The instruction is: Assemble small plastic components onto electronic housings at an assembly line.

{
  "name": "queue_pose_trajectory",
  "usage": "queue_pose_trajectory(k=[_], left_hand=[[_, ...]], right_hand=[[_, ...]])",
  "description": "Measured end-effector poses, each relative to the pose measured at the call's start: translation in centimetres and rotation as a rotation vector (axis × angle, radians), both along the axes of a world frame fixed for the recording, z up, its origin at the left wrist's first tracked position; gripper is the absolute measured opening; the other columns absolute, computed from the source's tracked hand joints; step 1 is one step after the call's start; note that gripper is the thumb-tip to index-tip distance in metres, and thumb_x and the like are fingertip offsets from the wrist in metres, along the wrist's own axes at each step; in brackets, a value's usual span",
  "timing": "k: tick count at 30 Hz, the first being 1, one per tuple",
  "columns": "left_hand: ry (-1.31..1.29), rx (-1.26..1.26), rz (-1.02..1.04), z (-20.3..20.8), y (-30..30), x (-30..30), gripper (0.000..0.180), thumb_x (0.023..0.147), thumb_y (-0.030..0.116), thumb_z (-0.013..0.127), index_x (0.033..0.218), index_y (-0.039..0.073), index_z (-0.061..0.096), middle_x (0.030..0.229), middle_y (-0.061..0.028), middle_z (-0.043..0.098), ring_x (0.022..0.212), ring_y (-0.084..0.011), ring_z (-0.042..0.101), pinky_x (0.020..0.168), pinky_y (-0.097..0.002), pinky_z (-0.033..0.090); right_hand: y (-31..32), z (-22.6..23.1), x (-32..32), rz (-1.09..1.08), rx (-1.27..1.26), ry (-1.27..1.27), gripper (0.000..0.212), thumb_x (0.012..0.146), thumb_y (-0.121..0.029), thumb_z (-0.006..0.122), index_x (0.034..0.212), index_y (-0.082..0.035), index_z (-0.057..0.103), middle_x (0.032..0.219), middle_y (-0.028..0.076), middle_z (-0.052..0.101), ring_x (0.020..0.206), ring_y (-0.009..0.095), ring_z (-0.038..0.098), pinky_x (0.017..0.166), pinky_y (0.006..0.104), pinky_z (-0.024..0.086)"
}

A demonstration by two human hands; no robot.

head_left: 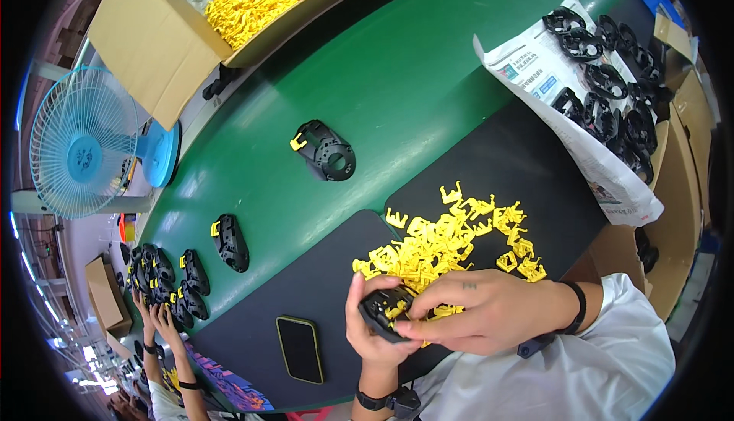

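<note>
My left hand [369, 342] is closed around a black plastic shell [378, 315], held low over the dark mat. Yellow plastic shows inside the shell, a small clip [395, 312]. My right hand [478, 308] reaches across from the right, its thumb and fingers pinched at the clip against the shell's edge; the fingertips partly hide the contact. Right behind both hands spreads a loose heap of yellow clips [428, 249], some lying under the right hand.
Black shells with yellow clips [324, 150] lie on the green belt [397, 77]. A phone [300, 349] rests on the mat. Newspaper [527, 69] carries bare black shells at right. A carton [164, 39] of yellow pieces and a blue fan [84, 146] stand left; a co-worker's hands [157, 318] touch grouped shells.
</note>
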State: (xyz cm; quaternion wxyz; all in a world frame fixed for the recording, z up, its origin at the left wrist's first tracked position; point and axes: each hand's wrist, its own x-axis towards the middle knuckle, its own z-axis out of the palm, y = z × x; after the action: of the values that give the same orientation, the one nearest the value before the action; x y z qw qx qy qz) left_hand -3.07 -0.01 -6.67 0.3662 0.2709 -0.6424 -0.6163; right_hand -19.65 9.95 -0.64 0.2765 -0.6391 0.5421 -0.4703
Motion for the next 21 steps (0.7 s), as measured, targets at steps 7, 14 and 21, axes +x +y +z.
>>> queue_pose_trajectory(k=[7,14,21], left_hand=[[-0.180,-0.492,-0.091,0.3,-1.7,-0.9,0.099,0.074,0.044,0.081,0.144,-0.002,0.029,0.116,-0.0205,0.057,0.106,-0.0296,0.058,0.093,-0.0426,0.046],[-0.077,-0.196,-0.003,4.1,-2.0,-2.6,0.079,0.092,0.051,0.058,0.147,0.003,0.028,0.125,-0.0200,0.055,0.108,-0.0338,0.058,0.090,-0.0453,0.051],[0.000,0.256,-0.065,1.3,-4.0,-4.2,0.074,0.097,0.059,0.036,0.150,0.007,0.026,0.142,-0.0196,0.043,0.125,-0.0371,0.048,0.104,-0.0504,0.041]], right_hand=[[2.1,1.0,0.0,-0.041,0.126,-0.105,0.038,0.086,-0.013,0.067,0.123,-0.008,0.059,0.124,0.008,0.052,0.103,0.025,0.060,0.085,0.0340,0.052],[0.8,-0.5,-0.3,0.047,-0.233,-0.382,0.035,0.087,-0.014,0.067,0.122,-0.008,0.065,0.137,0.019,0.052,0.120,0.036,0.050,0.103,0.0463,0.038],[-5.1,-1.4,-2.3,-0.224,-0.309,-0.020,0.028,0.082,-0.007,0.064,0.110,-0.005,0.063,0.113,0.016,0.059,0.105,0.032,0.055,0.088,0.0387,0.046]])
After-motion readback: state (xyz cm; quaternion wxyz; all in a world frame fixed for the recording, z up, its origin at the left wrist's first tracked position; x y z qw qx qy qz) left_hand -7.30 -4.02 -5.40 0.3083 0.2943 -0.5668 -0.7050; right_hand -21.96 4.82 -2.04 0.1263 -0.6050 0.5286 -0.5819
